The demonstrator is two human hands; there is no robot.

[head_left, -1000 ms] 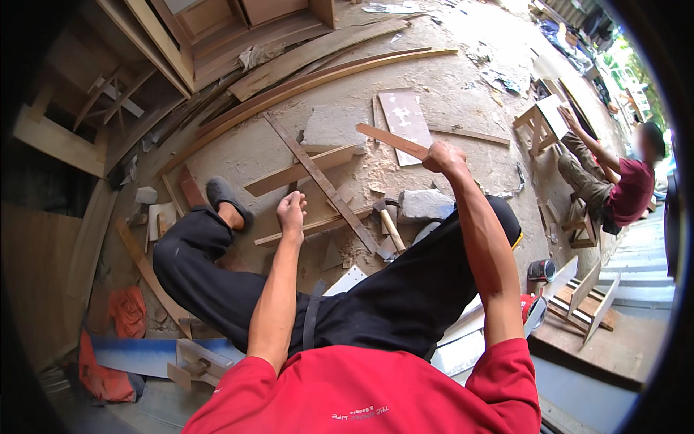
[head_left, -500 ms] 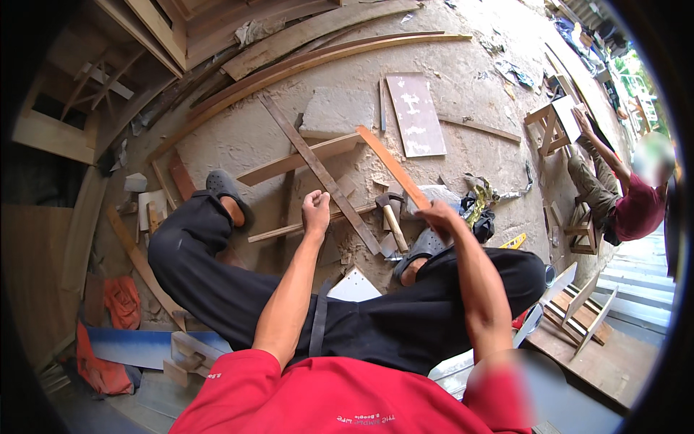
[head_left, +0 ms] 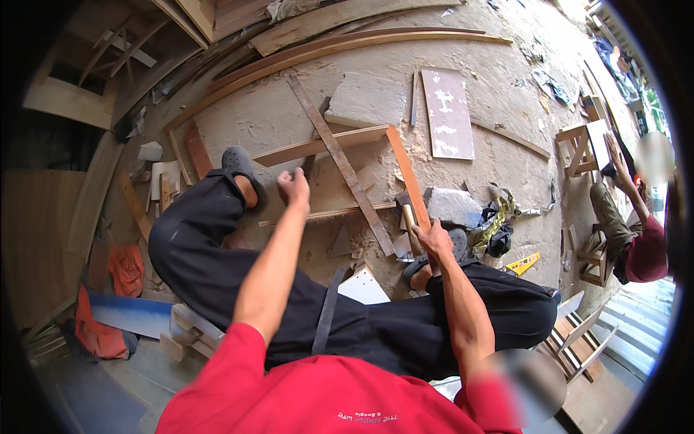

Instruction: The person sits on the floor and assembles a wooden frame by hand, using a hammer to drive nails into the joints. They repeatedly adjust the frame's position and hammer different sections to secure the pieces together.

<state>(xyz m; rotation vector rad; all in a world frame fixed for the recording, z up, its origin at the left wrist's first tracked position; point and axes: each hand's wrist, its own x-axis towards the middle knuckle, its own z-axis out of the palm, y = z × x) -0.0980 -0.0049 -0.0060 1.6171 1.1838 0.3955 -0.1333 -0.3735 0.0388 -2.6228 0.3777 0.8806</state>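
Observation:
My right hand (head_left: 435,240) grips the near end of a reddish-brown wooden strip (head_left: 408,177). The strip's far end meets the right end of a pale wooden plank (head_left: 325,145) standing on edge. Right beside the strip lies a hammer (head_left: 410,228), its wooden handle showing and its head mostly covered. My left hand (head_left: 295,188) is raised above the ground between the pale plank and a thin wooden slat (head_left: 325,215), fingers curled together; whether something small is in them cannot be seen. A dark wooden strip (head_left: 340,159) lies diagonally across plank and slat.
Ahead lie a pale stone slab (head_left: 365,100) and a paint-spotted board (head_left: 447,112). By my right foot are a whitish block (head_left: 454,207), crumpled foil (head_left: 499,220) and a yellow square (head_left: 523,263). A handsaw (head_left: 126,312) lies at left. Another person (head_left: 643,246) works at far right.
The view has shifted, so the scene sits further right. My left hand has moved left and forward. My right hand has swung the strip's near end left, over the hammer's head.

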